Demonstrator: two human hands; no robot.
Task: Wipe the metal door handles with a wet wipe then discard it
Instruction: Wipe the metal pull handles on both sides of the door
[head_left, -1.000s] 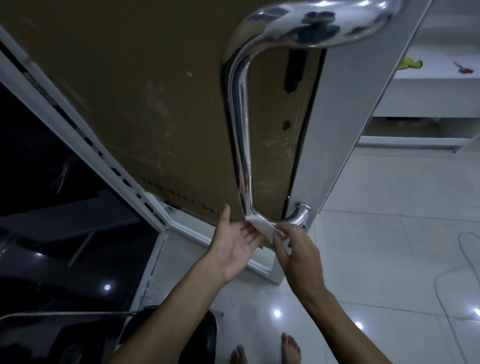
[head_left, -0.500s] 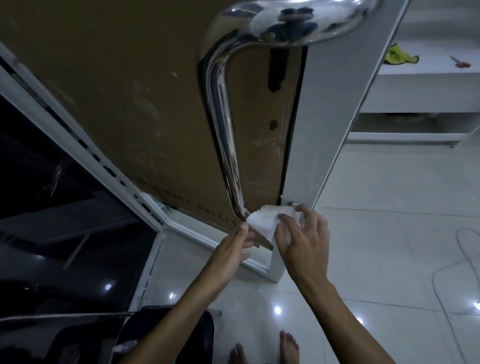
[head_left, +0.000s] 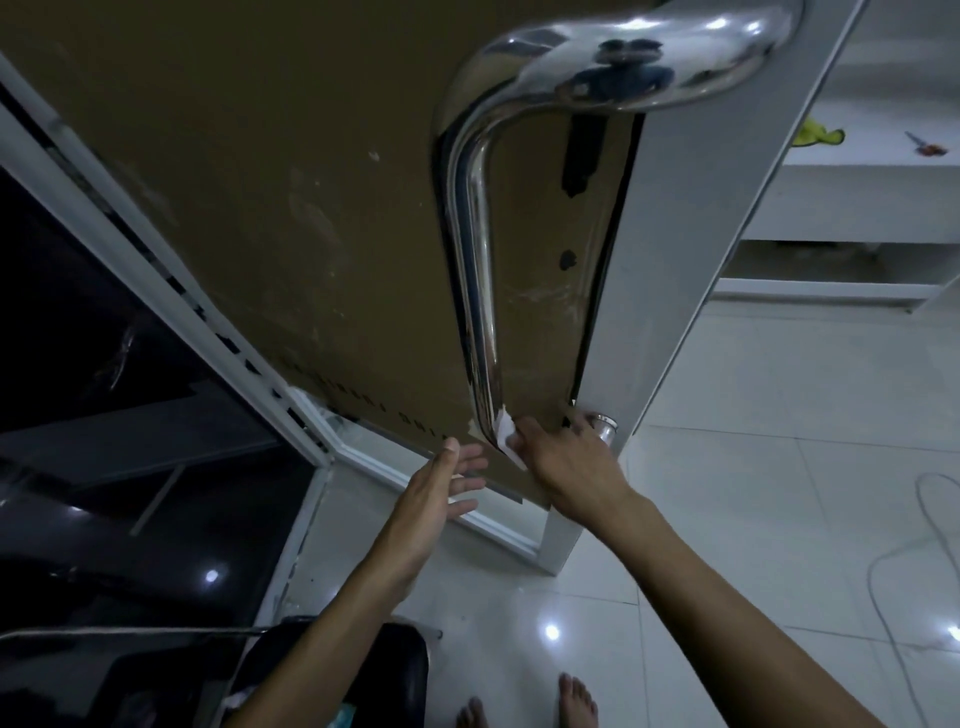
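**Wipe shifted to lower bend of handle**

Wet wipe (head_left: 505, 434) pressed on door handle (head_left: 480, 291) at lower bend, near door's bottom edge. Moved off end mount since 0.5 s ago; mount now bare. Right hand (head_left: 566, 457) fingers curled, pinching wipe. Left hand (head_left: 441, 488) withdrawn, fingers spread. Wiping ongoing. Dotted print along door (head_left: 234, 182) bottom edge, unreadable.

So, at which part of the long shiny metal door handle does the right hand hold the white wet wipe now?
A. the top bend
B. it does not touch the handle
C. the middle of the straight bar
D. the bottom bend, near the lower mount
D: the right hand presses the white wet wipe around the bottom bend of the shiny metal door handle, beside its lower mount, while the left hand is open nearby.
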